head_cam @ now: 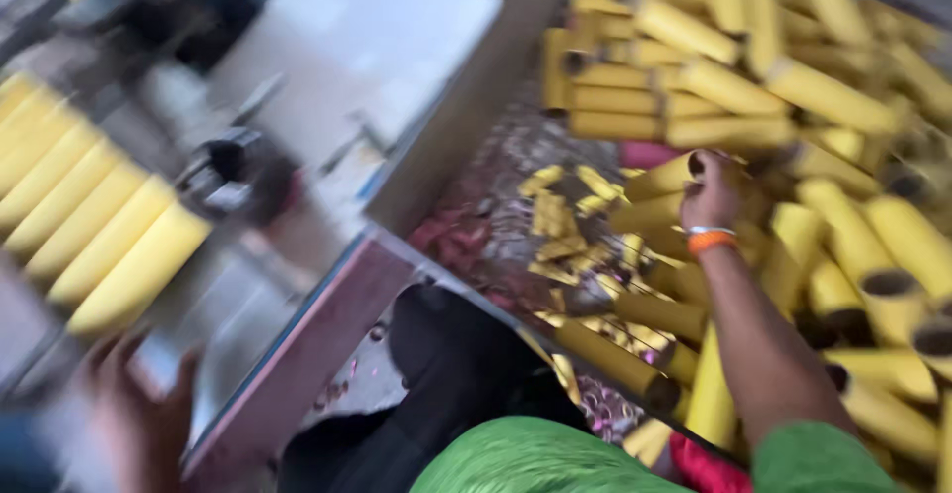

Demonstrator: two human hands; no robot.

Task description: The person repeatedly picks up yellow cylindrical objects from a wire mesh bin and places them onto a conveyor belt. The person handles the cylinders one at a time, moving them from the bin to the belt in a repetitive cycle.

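Grasping one yellow tube (662,178) atop the heaped tubes (793,106) at the bin's far side is the right hand (712,193), while the blurred left hand (139,414), grip unclear, sits below six tubes already rowed (89,225) on the machine table's left edge.

Heavy motion blur smears the whole frame under soft, even daylight. The pale panel (387,37) glares near-white; left of it, the yellow tubes (89,225) streak most, and shadows below it stay faint.
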